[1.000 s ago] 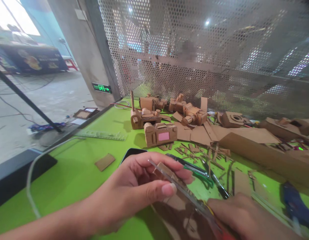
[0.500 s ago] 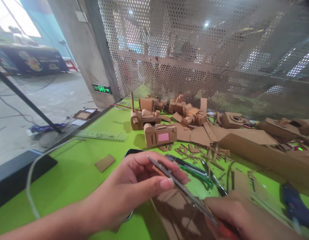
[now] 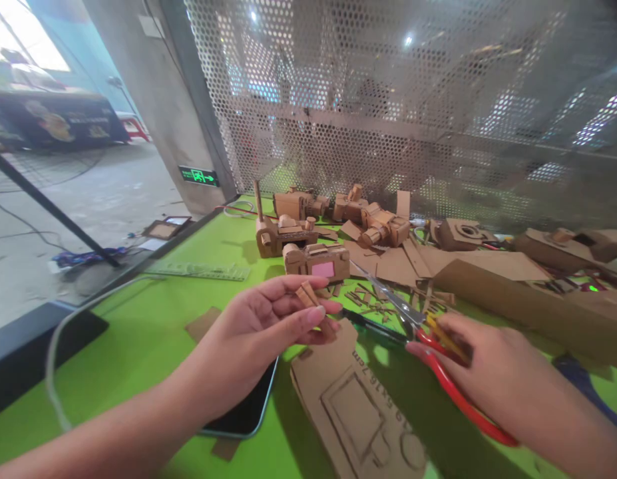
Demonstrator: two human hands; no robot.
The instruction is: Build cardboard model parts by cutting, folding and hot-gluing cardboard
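Between the thumb and fingers of my left hand (image 3: 263, 332) is a small brown cardboard piece (image 3: 315, 307). My right hand (image 3: 492, 366) grips scissors (image 3: 405, 309) with red and yellow handles; their blades point up and left, close together and apart from the small piece. Below my hands lies a cardboard piece with raised outlines and printed numbers (image 3: 358, 406). A dark phone (image 3: 248, 406) rests on the green table (image 3: 113, 379), partly under my left hand. Behind my hands stands a cardboard camera model with a pink screen (image 3: 321, 266).
More cardboard models (image 3: 383, 223) stand along the perforated metal panel (image 3: 308, 100). Thin scraps (image 3: 373, 299) and a green cutter (image 3: 373, 326) lie in the middle. A clear ruler (image 3: 198, 271) is at the left, near a white cable (image 3: 53, 359). Something dark blue (image 3: 582, 386) lies at the right.
The scissors have moved up and right, away from the small piece in my left hand. That piece, the outlined cardboard and the phone show more fully now.
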